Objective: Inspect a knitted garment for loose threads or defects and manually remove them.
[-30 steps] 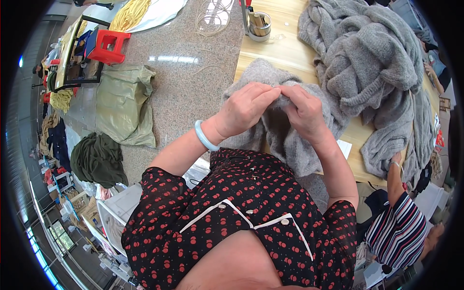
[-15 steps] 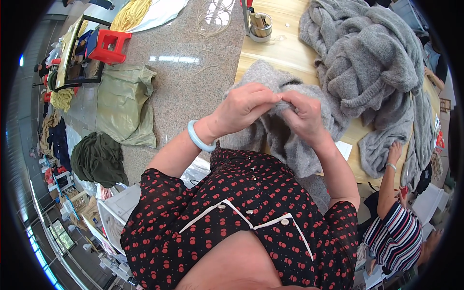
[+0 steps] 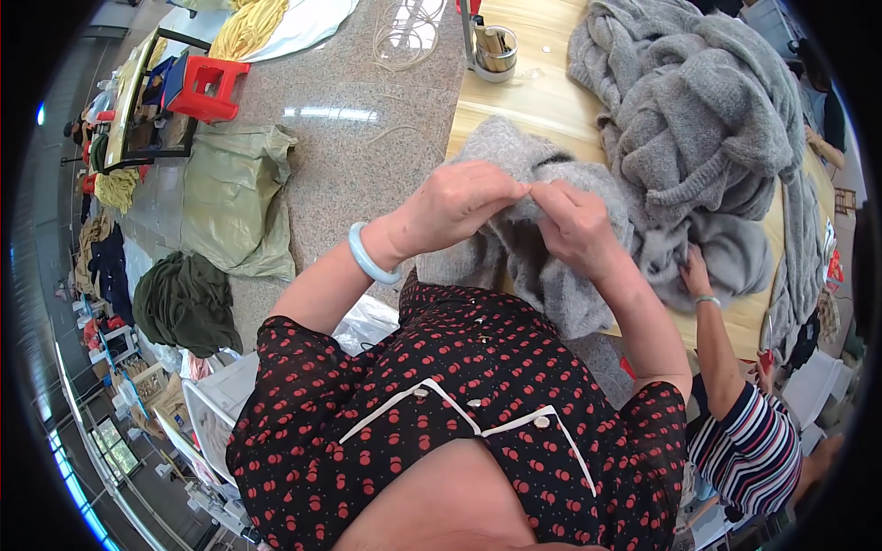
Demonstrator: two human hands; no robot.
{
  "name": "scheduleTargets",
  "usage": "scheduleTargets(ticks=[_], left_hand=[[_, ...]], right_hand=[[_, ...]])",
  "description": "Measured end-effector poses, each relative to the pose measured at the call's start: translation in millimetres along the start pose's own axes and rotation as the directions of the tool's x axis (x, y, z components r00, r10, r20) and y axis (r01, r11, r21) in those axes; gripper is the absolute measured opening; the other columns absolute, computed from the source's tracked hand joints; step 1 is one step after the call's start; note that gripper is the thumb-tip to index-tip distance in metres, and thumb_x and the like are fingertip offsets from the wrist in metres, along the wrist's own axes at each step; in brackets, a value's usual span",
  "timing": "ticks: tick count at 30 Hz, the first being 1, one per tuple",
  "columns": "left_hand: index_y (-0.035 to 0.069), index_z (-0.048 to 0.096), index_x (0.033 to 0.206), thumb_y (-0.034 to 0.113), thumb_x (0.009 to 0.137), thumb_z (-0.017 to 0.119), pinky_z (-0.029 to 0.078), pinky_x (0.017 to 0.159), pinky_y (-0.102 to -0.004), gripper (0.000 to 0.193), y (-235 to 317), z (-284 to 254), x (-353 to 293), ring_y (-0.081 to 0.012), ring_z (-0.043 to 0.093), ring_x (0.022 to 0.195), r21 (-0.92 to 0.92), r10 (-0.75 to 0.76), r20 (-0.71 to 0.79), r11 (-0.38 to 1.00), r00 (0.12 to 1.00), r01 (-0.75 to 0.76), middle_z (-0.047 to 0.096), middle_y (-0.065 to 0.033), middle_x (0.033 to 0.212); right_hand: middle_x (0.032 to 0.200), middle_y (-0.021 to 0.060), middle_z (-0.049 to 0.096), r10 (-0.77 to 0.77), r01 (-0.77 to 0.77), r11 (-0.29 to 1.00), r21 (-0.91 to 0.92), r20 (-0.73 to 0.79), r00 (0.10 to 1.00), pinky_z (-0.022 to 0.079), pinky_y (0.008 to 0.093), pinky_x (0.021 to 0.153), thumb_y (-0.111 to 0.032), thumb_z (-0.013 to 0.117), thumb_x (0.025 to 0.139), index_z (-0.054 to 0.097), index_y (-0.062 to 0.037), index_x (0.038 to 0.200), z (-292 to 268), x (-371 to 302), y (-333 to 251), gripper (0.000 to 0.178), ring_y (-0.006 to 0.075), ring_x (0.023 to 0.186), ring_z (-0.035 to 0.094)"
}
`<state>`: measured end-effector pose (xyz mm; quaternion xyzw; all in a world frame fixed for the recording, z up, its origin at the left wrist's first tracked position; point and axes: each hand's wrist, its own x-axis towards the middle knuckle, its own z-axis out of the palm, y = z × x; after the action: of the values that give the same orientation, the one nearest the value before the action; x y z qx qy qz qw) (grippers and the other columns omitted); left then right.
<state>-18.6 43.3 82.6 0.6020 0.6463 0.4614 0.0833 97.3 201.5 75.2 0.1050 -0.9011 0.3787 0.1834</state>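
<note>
Both hands are pinched closed on the same fold of a grey knitted garment (image 3: pixel 542 266): the left hand (image 3: pixel 455 204), with a pale blue bangle (image 3: pixel 370 257) on its wrist, grips it from nine o'clock, and the right hand (image 3: pixel 577 228) meets it fingertip to fingertip from three o'clock. The garment lies at the near edge of the wooden tabletop (image 3: pixel 533 96) and hangs over it toward the person's red-dotted black blouse. At two o'clock sits a big heap of grey knitwear (image 3: pixel 698 110). Another person's hand (image 3: pixel 695 274) in a striped sleeve touches that heap at three o'clock. A metal tin (image 3: pixel 497 50) stands at twelve o'clock, a red stool (image 3: pixel 207 84) at ten
</note>
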Motion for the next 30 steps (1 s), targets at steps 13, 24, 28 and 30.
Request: scheduleTargets(ticks=[13, 24, 28, 30], left_hand=[[-0.001, 0.058, 0.093, -0.001, 0.079, 0.056, 0.045, 0.066, -0.0228, 0.014, 21, 34, -8, -0.0086, 0.055, 0.075, -0.502, -0.637, -0.191, 0.717, 0.747, 0.484, 0.060, -0.0041, 0.086], [0.001, 0.058, 0.090, 0.006, 0.081, 0.055, 0.039, 0.057, -0.0169, 0.010, -13, 31, -24, -0.0031, 0.048, 0.066, -0.717, -0.807, 0.258, 0.209, 0.532, 0.664, 0.056, 0.0016, 0.078], [0.004, 0.056, 0.086, 0.008, 0.080, 0.054, 0.035, 0.053, -0.0168, 0.007, -13, 30, -30, -0.0025, 0.044, 0.060, -0.750, -0.820, 0.340, 0.059, 0.461, 0.659, 0.053, 0.0038, 0.072], [0.005, 0.056, 0.085, 0.008, 0.080, 0.054, 0.034, 0.052, -0.0172, 0.006, -10, 25, -28, -0.0023, 0.043, 0.059, -0.748, -0.825, 0.342, 0.051, 0.450, 0.662, 0.052, 0.0044, 0.071]], right_hand=[[0.068, 0.0115, 0.052, 0.078, -0.071, 0.997, 0.035, -0.287, 0.955, 0.042, 0.0318, 0.048, 0.006, 0.056, 0.060, 0.056, -0.0001, 0.090, 25, -8, 4, 0.031, 0.0248, 0.054, 0.052], [0.082, 0.0120, 0.060, 0.134, -0.148, 0.987, -0.059, -0.204, 0.970, 0.048, 0.0338, 0.064, 0.004, 0.054, 0.063, 0.057, -0.0033, 0.094, 17, -12, 16, 0.032, 0.0305, 0.072, 0.058], [0.080, 0.0093, 0.059, 0.532, -0.532, 0.823, 0.200, 0.057, 0.845, 0.046, 0.0304, 0.070, 0.000, 0.050, 0.069, 0.056, -0.0031, 0.095, 11, -20, 11, 0.027, 0.0220, 0.075, 0.058], [0.079, 0.0079, 0.058, 0.716, -0.761, 0.566, 0.317, 0.270, 0.644, 0.045, 0.0290, 0.072, -0.002, 0.048, 0.071, 0.056, -0.0029, 0.095, 15, -21, 5, 0.025, 0.0185, 0.076, 0.057]])
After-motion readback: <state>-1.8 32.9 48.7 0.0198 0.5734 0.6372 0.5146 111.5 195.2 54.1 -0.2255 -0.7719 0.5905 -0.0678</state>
